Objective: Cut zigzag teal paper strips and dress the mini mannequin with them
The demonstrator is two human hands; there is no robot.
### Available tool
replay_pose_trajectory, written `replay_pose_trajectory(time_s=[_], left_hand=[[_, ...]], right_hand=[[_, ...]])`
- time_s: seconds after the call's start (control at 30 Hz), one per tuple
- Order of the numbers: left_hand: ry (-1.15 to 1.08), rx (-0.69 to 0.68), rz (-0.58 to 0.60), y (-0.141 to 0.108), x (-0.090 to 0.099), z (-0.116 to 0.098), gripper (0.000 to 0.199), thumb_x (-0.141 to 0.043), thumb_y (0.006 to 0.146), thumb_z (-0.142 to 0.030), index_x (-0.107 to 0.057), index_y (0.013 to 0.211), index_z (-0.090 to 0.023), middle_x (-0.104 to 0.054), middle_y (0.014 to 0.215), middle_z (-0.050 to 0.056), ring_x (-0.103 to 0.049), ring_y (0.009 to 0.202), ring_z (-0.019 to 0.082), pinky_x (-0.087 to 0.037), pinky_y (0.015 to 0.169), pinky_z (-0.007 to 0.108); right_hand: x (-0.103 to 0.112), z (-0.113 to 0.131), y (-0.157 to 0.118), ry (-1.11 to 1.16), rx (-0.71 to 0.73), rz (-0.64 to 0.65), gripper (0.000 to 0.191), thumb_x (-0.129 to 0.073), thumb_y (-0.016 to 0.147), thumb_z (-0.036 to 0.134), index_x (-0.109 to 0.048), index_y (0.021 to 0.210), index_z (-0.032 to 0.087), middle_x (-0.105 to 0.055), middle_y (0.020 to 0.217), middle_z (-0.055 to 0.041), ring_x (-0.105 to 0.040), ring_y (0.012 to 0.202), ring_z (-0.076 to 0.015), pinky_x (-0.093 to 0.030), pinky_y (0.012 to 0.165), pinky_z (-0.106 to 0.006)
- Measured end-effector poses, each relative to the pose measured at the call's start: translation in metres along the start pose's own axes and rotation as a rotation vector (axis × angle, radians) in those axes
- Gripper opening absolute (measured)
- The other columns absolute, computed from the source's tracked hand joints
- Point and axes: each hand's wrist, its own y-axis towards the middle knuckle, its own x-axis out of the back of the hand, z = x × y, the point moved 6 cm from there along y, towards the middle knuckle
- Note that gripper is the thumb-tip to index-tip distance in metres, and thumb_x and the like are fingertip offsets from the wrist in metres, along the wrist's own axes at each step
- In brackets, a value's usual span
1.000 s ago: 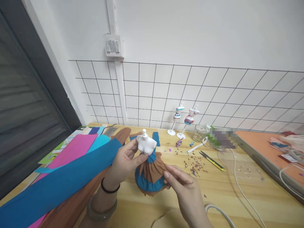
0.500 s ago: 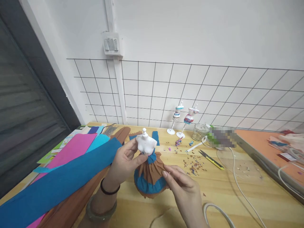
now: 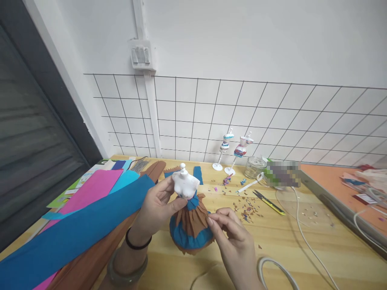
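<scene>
A small white mannequin [image 3: 186, 185] wears a layered paper skirt, with a pleated brown tier [image 3: 192, 219] over a blue one [image 3: 189, 238]. My left hand [image 3: 160, 205] grips the mannequin round its torso, thumb across the front at the waist. At the skirt's right side, my right hand [image 3: 231, 237] pinches the edge of the brown tier between thumb and forefinger. The mannequin is held upright, tilted slightly; its stand is hidden beneath the skirt.
Blue crepe paper [image 3: 90, 225] lies over pink and brown sheets at left. Two mannequins on stands [image 3: 225, 149] and a glass jar [image 3: 254, 167] stand at the back. A yellow cutter [image 3: 273, 205], paper scraps [image 3: 248, 209] and a tape roll [image 3: 276, 266] lie to the right.
My right hand's other fingers have curled and lifted while thumb and forefinger stay at the brown tier's edge. The mannequin has shifted very slightly left.
</scene>
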Motion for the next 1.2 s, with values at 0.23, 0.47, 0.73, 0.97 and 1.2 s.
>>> replay_pose_trajectory(time_s=[0.23, 0.47, 0.73, 0.97, 1.2], left_hand=[[0.027, 0.002, -0.019, 0.000, 0.002, 0.001, 0.052, -0.068, 0.070, -0.023, -0.052, 0.119, -0.016, -0.063, 0.110, 0.010, -0.057, 0.104, 0.025, -0.047, 0.088, 0.031], [0.060, -0.010, -0.020, -0.001, 0.002, -0.001, 0.049, -0.067, 0.071, -0.023, -0.053, 0.117, -0.016, -0.063, 0.110, 0.010, -0.057, 0.105, 0.025, -0.047, 0.089, 0.032], [0.086, 0.003, 0.037, -0.004, -0.002, -0.001, 0.051, -0.066, 0.071, -0.023, -0.051, 0.120, -0.017, -0.062, 0.113, 0.009, -0.055, 0.106, 0.025, -0.047, 0.089, 0.033], [0.017, 0.031, 0.016, -0.004, 0.009, 0.002, 0.038, -0.068, 0.069, -0.030, -0.062, 0.104, -0.017, -0.067, 0.097, 0.008, -0.059, 0.096, 0.024, -0.047, 0.085, 0.033], [-0.105, 0.042, 0.103, -0.005, 0.013, 0.014, 0.055, -0.067, 0.070, -0.026, -0.050, 0.122, -0.019, -0.065, 0.097, 0.008, -0.058, 0.094, 0.024, -0.045, 0.085, 0.038]], right_hand=[[-0.001, 0.009, 0.001, -0.061, 0.005, 0.011, 0.010, -0.058, 0.078, 0.018, -0.066, 0.074, 0.019, -0.053, 0.068, -0.0031, -0.053, 0.057, -0.0150, -0.043, 0.046, -0.023], [0.003, 0.017, -0.003, -0.047, 0.179, 0.009, 0.030, -0.056, 0.078, 0.006, -0.068, 0.099, 0.024, -0.053, 0.074, -0.0033, -0.054, 0.062, -0.0149, -0.045, 0.050, -0.024], [-0.004, 0.021, 0.002, -0.095, 0.147, 0.020, 0.014, -0.057, 0.077, 0.010, -0.068, 0.080, 0.018, -0.052, 0.067, -0.0027, -0.050, 0.051, -0.0123, -0.040, 0.040, -0.022], [0.005, 0.004, 0.001, 0.118, -0.150, 0.036, 0.013, -0.057, 0.081, 0.026, -0.067, 0.086, 0.019, -0.063, 0.082, -0.0070, -0.051, 0.051, -0.0124, -0.044, 0.046, -0.024], [-0.010, -0.014, 0.004, 0.570, -0.655, 0.261, 0.028, -0.066, 0.072, 0.040, -0.054, 0.084, 0.018, -0.068, 0.084, -0.0056, -0.026, 0.029, 0.0013, -0.018, 0.032, -0.016]])
